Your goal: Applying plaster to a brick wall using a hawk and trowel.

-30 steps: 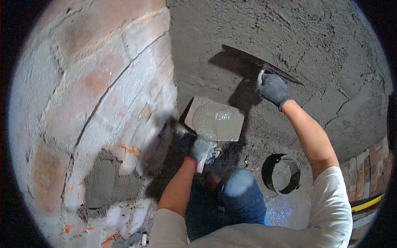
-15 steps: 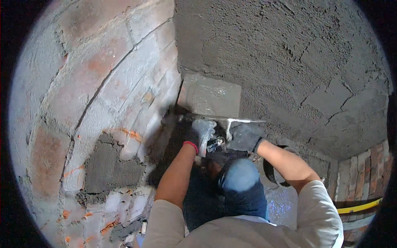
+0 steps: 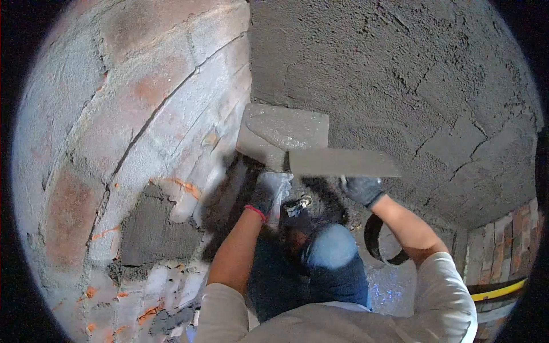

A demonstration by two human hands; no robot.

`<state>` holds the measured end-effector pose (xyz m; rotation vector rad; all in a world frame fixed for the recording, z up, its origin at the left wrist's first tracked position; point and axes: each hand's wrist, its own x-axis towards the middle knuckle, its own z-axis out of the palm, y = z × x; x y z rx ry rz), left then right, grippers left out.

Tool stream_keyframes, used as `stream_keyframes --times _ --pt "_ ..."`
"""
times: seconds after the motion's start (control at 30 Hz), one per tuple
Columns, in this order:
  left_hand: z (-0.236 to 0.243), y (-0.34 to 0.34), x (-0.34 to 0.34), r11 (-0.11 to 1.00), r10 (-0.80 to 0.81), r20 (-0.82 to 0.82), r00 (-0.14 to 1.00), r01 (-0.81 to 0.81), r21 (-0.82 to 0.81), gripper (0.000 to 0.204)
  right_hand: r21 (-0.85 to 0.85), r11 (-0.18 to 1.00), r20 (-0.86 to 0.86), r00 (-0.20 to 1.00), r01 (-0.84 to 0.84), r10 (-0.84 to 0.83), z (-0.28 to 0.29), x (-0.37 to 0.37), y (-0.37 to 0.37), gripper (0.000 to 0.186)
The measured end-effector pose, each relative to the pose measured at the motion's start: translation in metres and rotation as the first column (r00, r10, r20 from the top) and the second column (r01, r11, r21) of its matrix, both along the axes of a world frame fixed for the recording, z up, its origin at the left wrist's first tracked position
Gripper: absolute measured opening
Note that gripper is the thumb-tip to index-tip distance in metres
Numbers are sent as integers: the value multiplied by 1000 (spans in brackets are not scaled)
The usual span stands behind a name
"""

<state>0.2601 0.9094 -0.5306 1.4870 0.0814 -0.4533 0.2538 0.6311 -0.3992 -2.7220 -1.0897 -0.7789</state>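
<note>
My gloved left hand [image 3: 271,192], with a red band at its wrist, is closed at the near edge of a square plasterer's hawk [image 3: 260,150]. Its handle is hidden by the hand. Wet grey mortar [image 3: 291,126] glistens on the hawk's far side, ending in a slanting line; the near-left corner looks scraped. My right hand [image 3: 362,190], in a dark glove, grips a plastering trowel [image 3: 346,162]. The trowel's long rectangular blade lies broadside, grey-coated and a little blurred, with its left end over or against the hawk's near-right corner; I cannot tell whether they touch.
A brick wall [image 3: 166,97] with a grey mortar patch [image 3: 157,228] rises at left, meeting a rough rendered wall [image 3: 389,74] ahead. A dark round-rimmed container [image 3: 374,239] stands by my right forearm. A yellow strip [image 3: 498,290] runs along the lower right.
The trowel has turned from edge-on to broadside and slid right with my right hand. The hawk has shifted slightly left and tilted, and part of its surface now shows less mortar.
</note>
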Motion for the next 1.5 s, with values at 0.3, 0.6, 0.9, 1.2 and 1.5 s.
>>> stream_keyframes --times 0.3,0.6,0.9,1.2,1.5 --pt "-65 3 -66 966 13 193 981 -62 251 22 80 992 -306 950 96 -67 -50 51 21 35" --pt "-65 18 -129 593 -147 672 726 -479 647 36 129 991 -176 984 31 -7 -86 110 86 31" --pt "-33 13 -136 750 -2 161 987 -105 653 38 -102 986 -220 964 128 -148 -112 188 165 24" --pt "-77 -28 -110 948 196 148 969 -226 223 22 -713 701 -3 999 28 -43 -52 217 154 17" --pt "-237 -28 -84 872 -177 247 953 35 489 34 58 992 -901 434 108 5 7 225 152 25"
